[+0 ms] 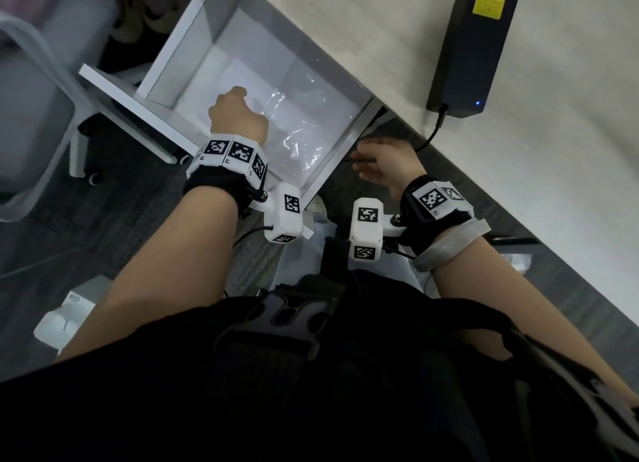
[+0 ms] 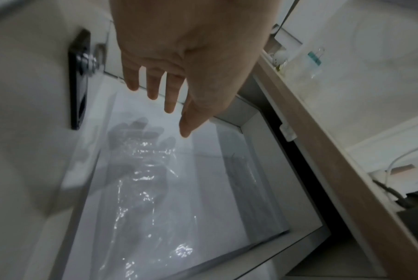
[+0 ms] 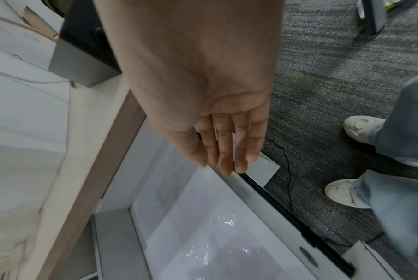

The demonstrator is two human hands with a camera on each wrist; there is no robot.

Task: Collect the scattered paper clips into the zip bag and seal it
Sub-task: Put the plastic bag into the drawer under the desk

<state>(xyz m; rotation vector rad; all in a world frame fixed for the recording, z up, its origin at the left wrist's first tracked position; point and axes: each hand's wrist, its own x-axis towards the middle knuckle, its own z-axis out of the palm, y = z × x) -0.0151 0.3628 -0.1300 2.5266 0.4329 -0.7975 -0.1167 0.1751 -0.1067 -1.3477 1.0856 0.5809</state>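
Running diagonally beyond both hands, a pale desk top (image 1: 380, 64) is seen, with a black power brick (image 1: 473, 43) lying on it, far from the right hand. Below the desk edge an open white drawer (image 1: 332, 157) is pulled out, lined with white paper. A clear plastic bag, taken to be the zip bag (image 1: 297, 129), lies flat on the drawer floor, directly beneath and just beyond the left hand; its seal cannot be made out. The left hand (image 1: 238, 116) is held over the drawer interior with fingers (image 2: 169, 94) straight and slightly spread, nothing being grasped; its shadow is cast onto the bag. The right hand (image 1: 383, 164) is held at the drawer's near corner, fingers (image 3: 227, 151) straight and close together, empty; whether the rim is touched cannot be told. A small teal-handled binder clip (image 2: 314, 56) is seen on the desk top, well off to the thumb side of the left hand.
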